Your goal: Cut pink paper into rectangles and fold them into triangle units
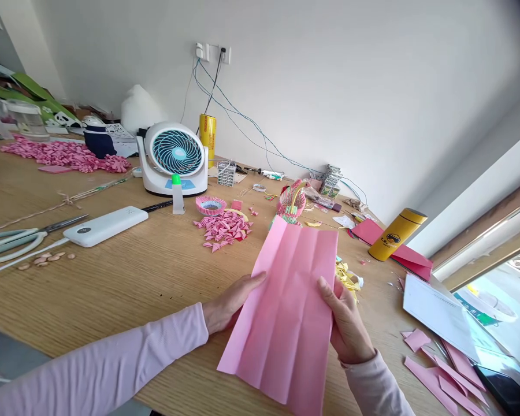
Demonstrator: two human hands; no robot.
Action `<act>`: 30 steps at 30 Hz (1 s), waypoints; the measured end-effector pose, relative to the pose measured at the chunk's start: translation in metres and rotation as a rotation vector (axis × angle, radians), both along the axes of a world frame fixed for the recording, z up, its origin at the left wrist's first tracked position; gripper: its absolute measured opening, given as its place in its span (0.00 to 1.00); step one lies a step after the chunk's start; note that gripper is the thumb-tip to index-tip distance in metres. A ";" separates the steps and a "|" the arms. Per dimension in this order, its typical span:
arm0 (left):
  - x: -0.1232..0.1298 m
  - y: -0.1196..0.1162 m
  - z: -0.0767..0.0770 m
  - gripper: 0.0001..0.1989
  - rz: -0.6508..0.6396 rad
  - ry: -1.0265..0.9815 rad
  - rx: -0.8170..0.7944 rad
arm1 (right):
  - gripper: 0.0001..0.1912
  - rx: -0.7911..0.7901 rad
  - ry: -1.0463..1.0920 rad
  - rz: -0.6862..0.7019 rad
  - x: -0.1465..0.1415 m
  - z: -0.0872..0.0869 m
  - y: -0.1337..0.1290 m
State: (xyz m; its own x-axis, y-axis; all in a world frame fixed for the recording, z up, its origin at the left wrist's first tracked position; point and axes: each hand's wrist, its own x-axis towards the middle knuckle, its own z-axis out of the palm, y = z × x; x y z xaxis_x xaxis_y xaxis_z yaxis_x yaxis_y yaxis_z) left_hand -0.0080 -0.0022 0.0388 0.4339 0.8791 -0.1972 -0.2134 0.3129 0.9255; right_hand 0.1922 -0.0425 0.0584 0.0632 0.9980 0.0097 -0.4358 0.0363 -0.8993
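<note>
The person's left forearm, in a pale pink sleeve, reaches in from the lower left, and the bare left hand grips one long edge of a rectangular pink paper sheet, thumb laid on the front and fingers behind it. The bare right hand comes up from the lower right and pinches the opposite long edge in the same way, thumb pointing up and inward. The sheet is spread between both hands, tilted, above the near part of the light wood-grain table. Lengthwise creases divide it into strips, giving a gently rippled surface; fainter crosswise marks show too. Its bottom edge zigzags slightly.
</note>
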 end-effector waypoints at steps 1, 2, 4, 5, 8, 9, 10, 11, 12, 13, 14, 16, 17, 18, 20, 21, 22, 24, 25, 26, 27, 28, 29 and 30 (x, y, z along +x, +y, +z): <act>-0.002 0.002 -0.001 0.26 0.054 0.059 0.003 | 0.27 -0.007 0.019 -0.011 0.006 0.001 0.000; -0.003 0.003 -0.002 0.25 0.086 0.099 -0.006 | 0.27 -0.017 0.033 -0.020 0.011 0.001 0.001; -0.006 0.005 -0.003 0.22 0.111 0.143 -0.018 | 0.24 -0.048 0.039 -0.024 0.022 0.002 0.001; -0.007 0.006 -0.003 0.21 0.114 0.151 -0.016 | 0.23 -0.061 0.029 -0.026 0.026 0.003 0.001; -0.013 0.007 -0.002 0.20 0.137 0.153 0.021 | 0.20 -0.063 -0.031 -0.061 0.035 0.005 0.002; -0.016 0.008 -0.002 0.22 0.144 0.155 0.042 | 0.19 -0.056 -0.046 -0.081 0.036 0.005 0.002; -0.019 0.008 -0.003 0.24 0.142 0.153 0.064 | 0.18 -0.052 -0.058 -0.093 0.037 0.005 0.002; -0.021 0.009 -0.003 0.25 0.128 0.148 0.080 | 0.18 -0.054 -0.068 -0.088 0.038 0.005 0.002; -0.024 0.009 -0.004 0.25 0.103 0.138 0.087 | 0.18 -0.068 -0.081 -0.062 0.038 0.004 0.001; -0.027 0.010 -0.004 0.24 0.070 0.123 0.084 | 0.18 -0.088 -0.100 -0.021 0.037 0.002 0.001; -0.029 0.010 -0.005 0.23 0.037 0.106 0.077 | 0.18 -0.107 -0.124 0.025 0.036 0.001 0.000; -0.034 0.012 -0.005 0.20 -0.019 0.085 0.062 | 0.19 -0.129 -0.178 0.099 0.033 -0.002 -0.002; -0.036 0.012 -0.004 0.19 -0.041 0.078 0.060 | 0.19 -0.133 -0.198 0.116 0.032 -0.003 -0.003; -0.038 0.013 -0.004 0.17 -0.059 0.071 0.063 | 0.19 -0.131 -0.210 0.119 0.031 -0.004 -0.003; -0.041 0.014 -0.002 0.15 -0.077 0.050 0.080 | 0.17 -0.138 -0.218 0.117 0.030 -0.004 -0.004; -0.042 0.015 -0.001 0.14 -0.081 0.039 0.089 | 0.16 -0.148 -0.218 0.117 0.031 -0.005 -0.004; -0.043 0.017 -0.001 0.13 -0.080 0.031 0.099 | 0.16 -0.156 -0.217 0.115 0.031 -0.006 -0.004; -0.044 0.019 -0.002 0.12 -0.110 0.004 0.100 | 0.15 -0.175 -0.205 0.109 0.035 -0.009 -0.003; -0.045 0.021 -0.002 0.11 -0.141 -0.010 0.088 | 0.15 -0.188 -0.191 0.103 0.037 -0.011 -0.003; -0.045 0.022 -0.003 0.10 -0.176 -0.024 0.065 | 0.15 -0.201 -0.172 0.091 0.040 -0.014 -0.002; -0.046 0.024 -0.004 0.10 -0.203 -0.040 0.032 | 0.14 -0.215 -0.156 0.075 0.043 -0.017 -0.001; -0.046 0.026 -0.005 0.09 -0.219 -0.059 -0.005 | 0.14 -0.224 -0.147 0.060 0.046 -0.019 -0.001; -0.047 0.027 -0.006 0.10 -0.221 -0.076 -0.039 | 0.12 -0.230 -0.144 0.054 0.049 -0.021 -0.001; -0.047 0.028 -0.007 0.10 -0.211 -0.091 -0.065 | 0.11 -0.232 -0.144 0.060 0.051 -0.023 -0.001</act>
State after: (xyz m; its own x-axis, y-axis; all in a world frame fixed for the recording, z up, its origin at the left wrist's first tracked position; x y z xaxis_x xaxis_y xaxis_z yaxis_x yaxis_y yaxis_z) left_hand -0.0552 0.0260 0.0320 0.6250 0.7540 -0.2021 -0.2184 0.4175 0.8821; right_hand 0.2431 -0.0431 0.0357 0.0189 0.9764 -0.2151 -0.2981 -0.1999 -0.9334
